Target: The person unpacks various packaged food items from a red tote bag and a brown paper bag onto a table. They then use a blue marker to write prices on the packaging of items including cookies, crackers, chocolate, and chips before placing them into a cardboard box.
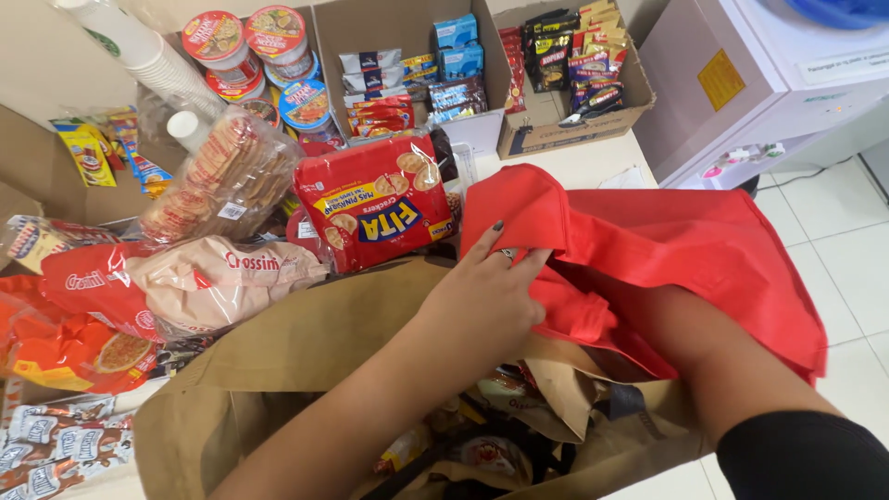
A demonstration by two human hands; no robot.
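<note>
The left hand (486, 292) grips a fold of the red cloth bag (667, 250), above the brown paper bag (278, 352). The right hand is hidden inside the red cloth bag; I cannot tell its grip.

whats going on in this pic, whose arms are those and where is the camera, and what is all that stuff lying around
There is no machine here: the arms belong to a person, and the one picture comes from a camera worn on that person's head, looking down at their own hands. The left hand, with a ring on one finger, grips a fold of a red cloth bag. The right hand is out of sight: its forearm goes in under that red cloth. Below the arms stands an open brown paper bag with snack packets inside. Beside it on the counter lie a red pack of crackers, a clear bag of round biscuits and a red and beige snack bag. Behind those are cup noodle tubs, stacked paper cups and cardboard boxes of small sachets.
</note>
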